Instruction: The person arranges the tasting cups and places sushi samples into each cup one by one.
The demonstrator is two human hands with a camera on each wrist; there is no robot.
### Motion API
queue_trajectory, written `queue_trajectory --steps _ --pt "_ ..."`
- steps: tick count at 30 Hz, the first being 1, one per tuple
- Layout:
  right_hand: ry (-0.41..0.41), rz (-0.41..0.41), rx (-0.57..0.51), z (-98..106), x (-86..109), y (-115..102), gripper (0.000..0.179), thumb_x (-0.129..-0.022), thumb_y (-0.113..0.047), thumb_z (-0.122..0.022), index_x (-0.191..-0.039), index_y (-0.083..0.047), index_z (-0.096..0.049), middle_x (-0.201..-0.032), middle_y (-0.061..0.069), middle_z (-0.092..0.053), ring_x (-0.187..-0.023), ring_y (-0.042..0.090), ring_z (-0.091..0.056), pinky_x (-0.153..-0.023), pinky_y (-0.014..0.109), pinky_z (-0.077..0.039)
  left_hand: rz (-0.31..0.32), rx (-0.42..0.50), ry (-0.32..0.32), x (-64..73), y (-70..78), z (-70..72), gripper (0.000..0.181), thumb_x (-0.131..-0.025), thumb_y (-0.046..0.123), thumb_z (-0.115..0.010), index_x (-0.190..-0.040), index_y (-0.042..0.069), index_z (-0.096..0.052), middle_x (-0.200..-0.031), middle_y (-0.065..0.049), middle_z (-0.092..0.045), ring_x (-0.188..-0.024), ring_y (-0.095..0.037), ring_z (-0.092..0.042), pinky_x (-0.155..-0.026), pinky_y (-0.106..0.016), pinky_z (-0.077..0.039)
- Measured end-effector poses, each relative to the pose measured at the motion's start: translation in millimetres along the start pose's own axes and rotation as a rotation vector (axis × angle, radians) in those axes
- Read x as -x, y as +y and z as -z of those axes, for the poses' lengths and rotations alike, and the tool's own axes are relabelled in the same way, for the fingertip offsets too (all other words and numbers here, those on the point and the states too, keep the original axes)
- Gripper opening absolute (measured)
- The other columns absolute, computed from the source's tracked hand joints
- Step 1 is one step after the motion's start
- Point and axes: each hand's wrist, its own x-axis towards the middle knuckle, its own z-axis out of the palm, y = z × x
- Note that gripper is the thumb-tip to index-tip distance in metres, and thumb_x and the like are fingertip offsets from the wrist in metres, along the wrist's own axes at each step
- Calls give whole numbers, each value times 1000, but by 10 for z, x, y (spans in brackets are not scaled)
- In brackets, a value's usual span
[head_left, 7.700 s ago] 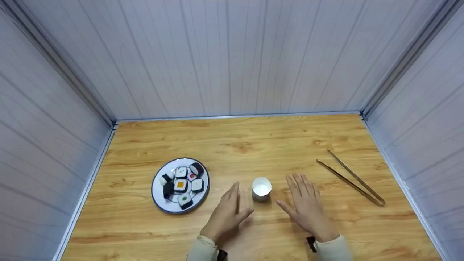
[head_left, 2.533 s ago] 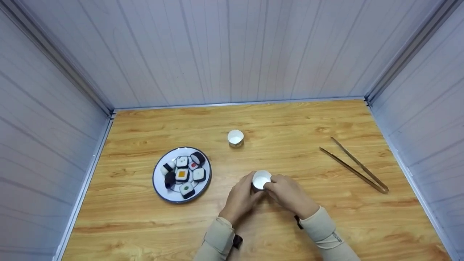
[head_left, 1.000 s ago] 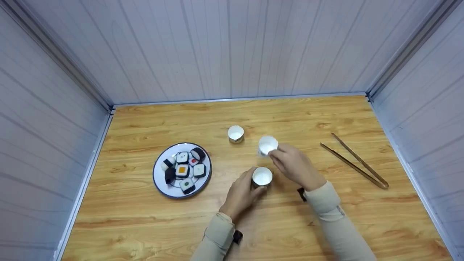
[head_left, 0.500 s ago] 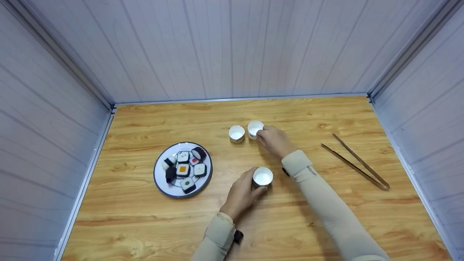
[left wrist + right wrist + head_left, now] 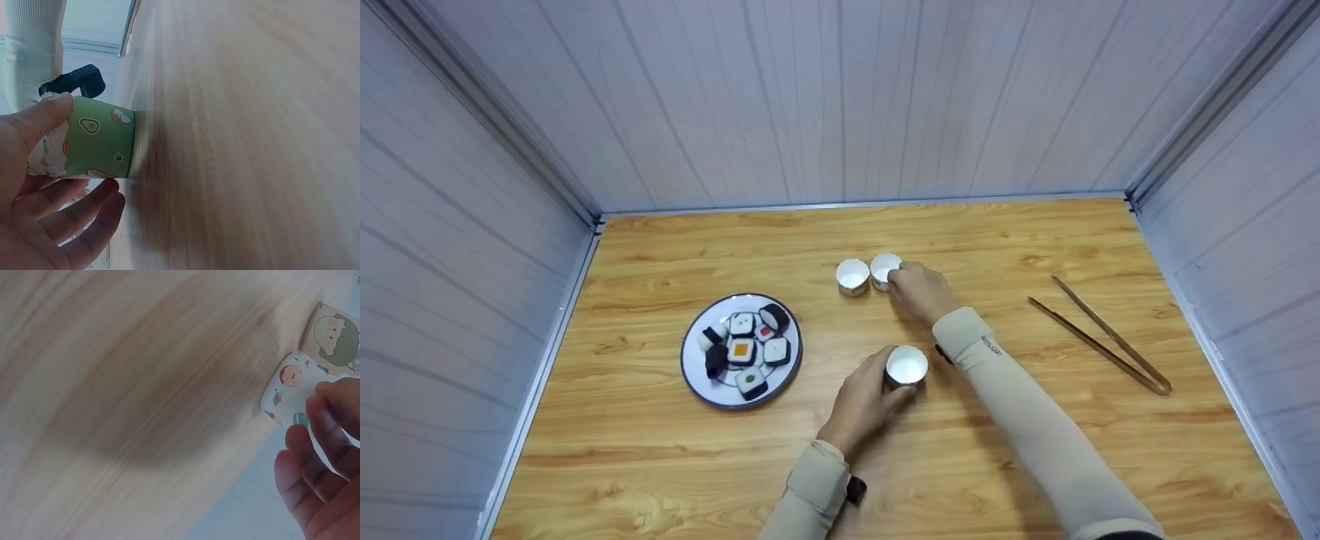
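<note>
And here's the right hand (image 5: 921, 291), stretched toward the far edge of the worktop (image 5: 720, 465), thumb and forefinger nipping the rim of the white cup (image 5: 885, 268), the other fingers loose! Snug beside it, upright, is the cartoon-printed cup (image 5: 853, 275); touching or a hair apart, I can't tell. Both sit roughly midway between the far corners.

Closer in, the left hand (image 5: 859, 405) curls round the green cup (image 5: 907, 365) (avocados on the side, lovely touch), upright with its base on the worktop.

The step in hand looks like setting cups out in a row, white taking its place next to cartoon. What's called for now, I'd judge, is a clean release: part thumb and finger, lift straight up, don't drag that light rim over. The green cup appears to be the one left to place, so the left grip should steady it.

Over by the left edge, the plate (image 5: 693, 372) of sushi pieces (image 5: 742, 352); near the right edge, the tongs (image 5: 1091, 343), both untouched.
</note>
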Motion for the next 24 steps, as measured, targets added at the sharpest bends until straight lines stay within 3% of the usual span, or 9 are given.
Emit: queue_trajectory --steps 7,16,24 --pt "64 56 -6 116 137 -41 12 -98 -8 -59 -96 -3 -70 -85 12 -64 -76 30 -64 -58 43 -56 -18 -1 9 6 -8 -4 68 -89 27 -79 -145 4 -49 -134 -14 -59 -122 -28 -57 -101 -45 -48" --pt "292 193 -37 455 608 -144 12 -92 -4 -70 -103 -1 -71 -80 10 -60 -68 25 -60 -53 38 -53 -24 -9 13 2 6 4 67 -88 27 -80 -143 5 -50 -132 -12 -60 -121 -26 -58 -99 -45 -49" --pt "285 257 -50 636 1117 -297 15 -88 -6 -74 -102 -1 -73 -83 6 -61 -72 22 -60 -59 36 -53 -7 -9 -2 -5 12 10 65 -88 27 -80 -143 10 -50 -132 -10 -60 -122 -23 -57 -100 -44 -49"
